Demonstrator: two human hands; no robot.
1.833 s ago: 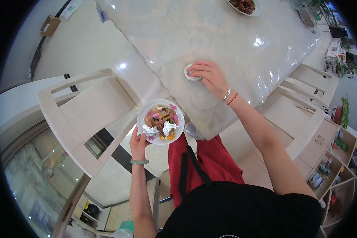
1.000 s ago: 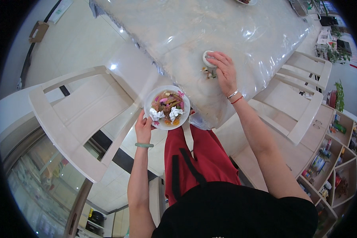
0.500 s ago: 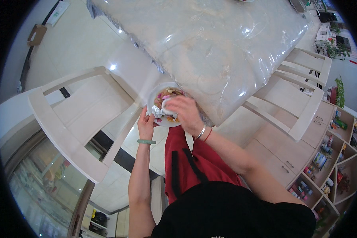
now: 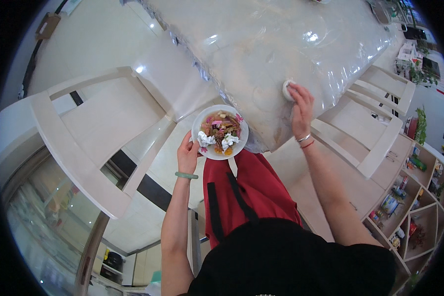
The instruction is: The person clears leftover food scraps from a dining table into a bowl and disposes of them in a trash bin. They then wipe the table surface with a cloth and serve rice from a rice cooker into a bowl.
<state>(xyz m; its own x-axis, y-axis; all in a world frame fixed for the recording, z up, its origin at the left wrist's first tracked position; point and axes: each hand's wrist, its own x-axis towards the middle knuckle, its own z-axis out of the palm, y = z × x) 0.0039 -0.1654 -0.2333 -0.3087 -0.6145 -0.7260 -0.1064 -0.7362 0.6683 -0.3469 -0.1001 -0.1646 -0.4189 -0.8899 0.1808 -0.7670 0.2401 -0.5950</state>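
My left hand point(image 4: 187, 152) grips the left rim of a white plate point(image 4: 197, 129), thumb on top, and holds it up beside the table's near corner. On the plate lie mixed food scraps point(image 4: 221, 123), brown and green with pink bits, and two crumpled white tissues point(image 4: 205, 139). My right hand point(image 4: 302, 107) is stretched out over the table, right of the plate. Its fingertips close on a small white rounded thing point(image 4: 287, 91) at the tabletop; its exact kind is unclear.
A clear plastic cover lies over the table point(image 4: 251, 49), wrinkled at its edge. One pale chair point(image 4: 113, 108) stands at the left, and other chairs point(image 4: 355, 128) line the right side. Shelves with packages point(image 4: 394, 207) stand at the lower right. A dish edge point(image 4: 321, 1) shows at the far end.
My right hand has moved from over the plate to the tabletop on the right, carrying the white rounded thing. The plate, held by my left hand, has shifted slightly right and now shows fully.
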